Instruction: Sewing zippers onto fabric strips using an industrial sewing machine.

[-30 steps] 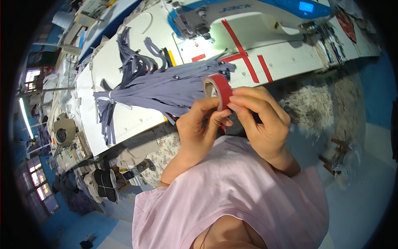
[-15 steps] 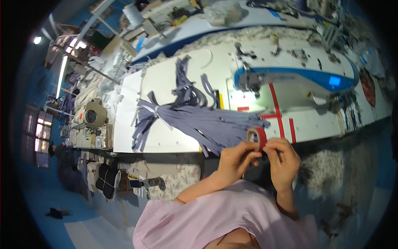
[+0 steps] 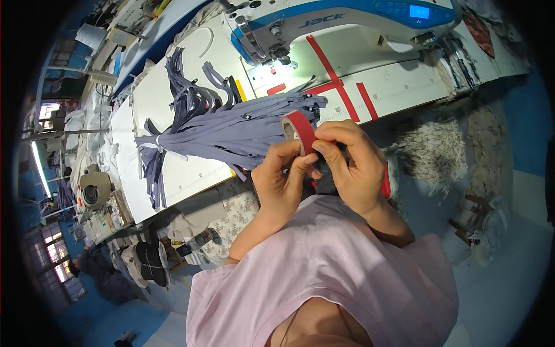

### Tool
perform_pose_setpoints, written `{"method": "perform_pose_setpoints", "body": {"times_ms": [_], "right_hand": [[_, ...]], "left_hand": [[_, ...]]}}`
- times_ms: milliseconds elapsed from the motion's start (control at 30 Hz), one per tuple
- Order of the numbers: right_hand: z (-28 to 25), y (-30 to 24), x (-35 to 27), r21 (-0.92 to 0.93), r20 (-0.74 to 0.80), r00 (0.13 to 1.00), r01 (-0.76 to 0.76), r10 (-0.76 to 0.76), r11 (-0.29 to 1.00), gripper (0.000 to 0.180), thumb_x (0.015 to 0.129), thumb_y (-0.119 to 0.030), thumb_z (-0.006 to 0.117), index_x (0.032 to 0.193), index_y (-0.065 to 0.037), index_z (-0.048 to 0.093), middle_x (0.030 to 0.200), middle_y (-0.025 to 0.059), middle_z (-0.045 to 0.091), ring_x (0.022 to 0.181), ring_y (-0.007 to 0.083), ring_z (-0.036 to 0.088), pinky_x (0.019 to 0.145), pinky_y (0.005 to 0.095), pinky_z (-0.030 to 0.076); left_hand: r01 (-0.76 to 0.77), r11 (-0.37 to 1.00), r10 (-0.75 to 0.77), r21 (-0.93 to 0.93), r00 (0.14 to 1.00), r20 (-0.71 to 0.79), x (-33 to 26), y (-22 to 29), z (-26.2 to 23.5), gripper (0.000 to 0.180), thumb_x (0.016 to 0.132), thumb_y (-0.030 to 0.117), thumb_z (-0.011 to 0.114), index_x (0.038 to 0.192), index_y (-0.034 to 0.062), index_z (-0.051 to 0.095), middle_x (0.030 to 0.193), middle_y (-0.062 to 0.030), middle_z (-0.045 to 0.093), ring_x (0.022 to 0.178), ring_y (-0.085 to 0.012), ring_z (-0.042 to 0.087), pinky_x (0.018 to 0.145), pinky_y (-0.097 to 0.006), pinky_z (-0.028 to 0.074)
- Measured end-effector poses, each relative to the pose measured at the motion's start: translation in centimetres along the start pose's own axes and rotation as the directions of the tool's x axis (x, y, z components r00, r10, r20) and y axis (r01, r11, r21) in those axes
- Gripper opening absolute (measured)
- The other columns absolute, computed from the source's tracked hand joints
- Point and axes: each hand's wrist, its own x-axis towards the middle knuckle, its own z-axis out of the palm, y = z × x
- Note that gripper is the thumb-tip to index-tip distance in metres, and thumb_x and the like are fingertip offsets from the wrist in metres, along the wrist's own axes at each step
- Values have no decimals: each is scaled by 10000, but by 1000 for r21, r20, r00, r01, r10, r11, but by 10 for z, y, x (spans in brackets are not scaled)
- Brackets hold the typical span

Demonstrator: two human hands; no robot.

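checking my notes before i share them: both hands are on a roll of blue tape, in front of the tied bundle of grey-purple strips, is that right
Not quite: the head view shows the roll of tape is red, not blue. The rest is right: the left hand and right hand are both on it, in front of the tied bundle of grey-purple strips.

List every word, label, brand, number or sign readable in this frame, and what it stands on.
I locate lettering here without copying it.
Sewing machine: one short dark word on the white side, readable.
Display: lit digits on blue, with tiny characters below.
Table: fine scale marks along the front edge, too small to read.
Pink shirt: faint lettering, unreadable.
Red tape roll: none readable.
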Motion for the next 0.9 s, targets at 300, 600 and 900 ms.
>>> {"method": "perform_pose_setpoints", "body": {"times_ms": [300, 600, 900], "right_hand": [[-1, 4, -4, -101, 51, 990, 134, -129, 986, 158, 883, -7, 724, 1011, -18, 634, 934, 109, 684, 810, 245, 681, 686, 315, 551], [2, 13, -11, -74, 85, 996, 47, -40, 996, 163, 888, -4, 719, 1005, -9, 605, 940, 93, 664, 808, 216, 677, 688, 301, 537], [-11, -6, 12, -301, 218, 948, 293, -233, 907, 201, 811, 58, 732, 998, 10, 674, 905, 124, 704, 776, 263, 706, 666, 348, 575]], "left_hand": [[-76, 982, 77, 175, 997, -3, -7, -5, -2, 130, 945, 11, 689, 1045, -32, 617, 839, -72, 712, 665, -109, 706, 589, -222, 540], [-114, 928, 121, 354, 993, 4, -7, -13, -4, 133, 937, 12, 698, 1040, -31, 626, 819, -81, 712, 657, -111, 710, 583, -222, 541], [-132, 951, 157, 280, 985, -71, -11, -16, -7, 192, 905, -4, 731, 1067, -30, 631, 832, -82, 716, 649, -114, 707, 578, -226, 539]]}}
